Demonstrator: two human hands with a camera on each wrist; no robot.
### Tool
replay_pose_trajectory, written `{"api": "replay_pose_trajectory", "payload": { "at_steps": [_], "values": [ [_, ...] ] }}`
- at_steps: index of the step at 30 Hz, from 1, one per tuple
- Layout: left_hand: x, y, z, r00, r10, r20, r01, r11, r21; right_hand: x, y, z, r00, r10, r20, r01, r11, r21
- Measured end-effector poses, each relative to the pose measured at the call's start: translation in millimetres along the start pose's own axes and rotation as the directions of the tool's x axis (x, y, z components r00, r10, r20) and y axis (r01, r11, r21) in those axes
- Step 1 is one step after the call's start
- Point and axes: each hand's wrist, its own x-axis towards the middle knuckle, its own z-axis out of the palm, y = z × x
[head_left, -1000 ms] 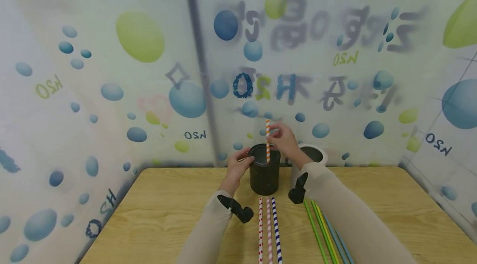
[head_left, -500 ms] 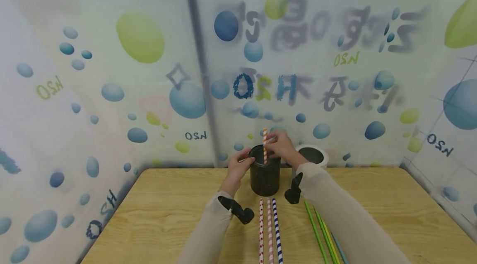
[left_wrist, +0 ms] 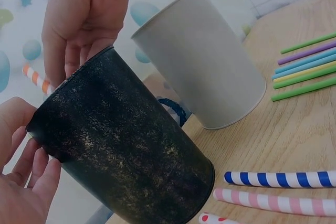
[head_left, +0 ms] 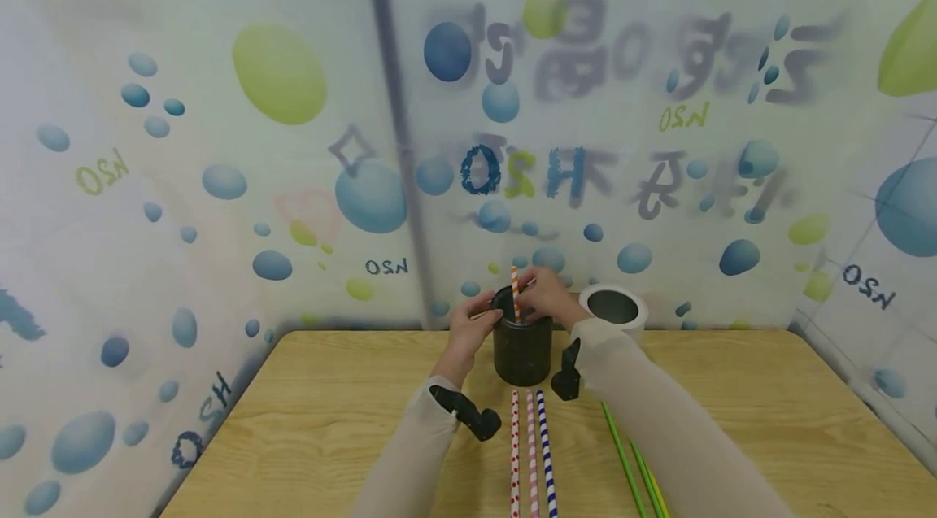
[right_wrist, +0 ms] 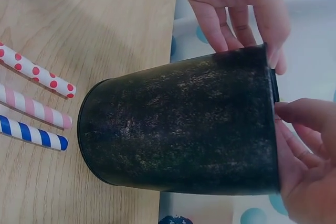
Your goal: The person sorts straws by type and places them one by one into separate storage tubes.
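Note:
A black can with a worn, speckled surface stands upright at the back of the wooden table. My left hand holds its left rim between thumb and fingers. Over the can's mouth, my right hand pinches an orange-and-white striped straw, which stands nearly upright with its lower part inside the can. In the left wrist view, the straw's top pokes out behind the rim. The can's walls hide the straw's lower end and the right fingertips in the wrist views.
A white can stands right of the black one. In front lie a red-dotted straw, a pink-striped straw and a blue-striped straw. Several plain coloured straws lie farther right, partly under the right sleeve. A printed curtain hangs behind.
My right hand has moved down and slightly left, lowering the orange-striped straw deeper into the black can. The left hand keeps its hold on the rim.

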Motion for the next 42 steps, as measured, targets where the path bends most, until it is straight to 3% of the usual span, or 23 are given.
{"api": "replay_pose_trajectory", "payload": {
  "at_steps": [21,32,42],
  "values": [
    [-4.0,4.1,4.6,1.0,-0.012,0.005,0.012,1.0,0.013,-1.8,-2.0,3.5,0.996,0.035,-0.086,-0.039,0.999,-0.036],
    [-2.2,2.4,2.5,1.0,-0.016,0.014,0.016,1.0,-0.007,-2.6,-4.9,-3.7,0.998,0.053,-0.037,-0.052,0.998,0.039],
    [-2.1,1.5,-0.6,1.0,-0.011,0.011,0.011,1.0,0.002,-8.7,-9.0,-13.9,1.0,0.019,0.024,-0.02,0.998,0.057]
  ]
}}
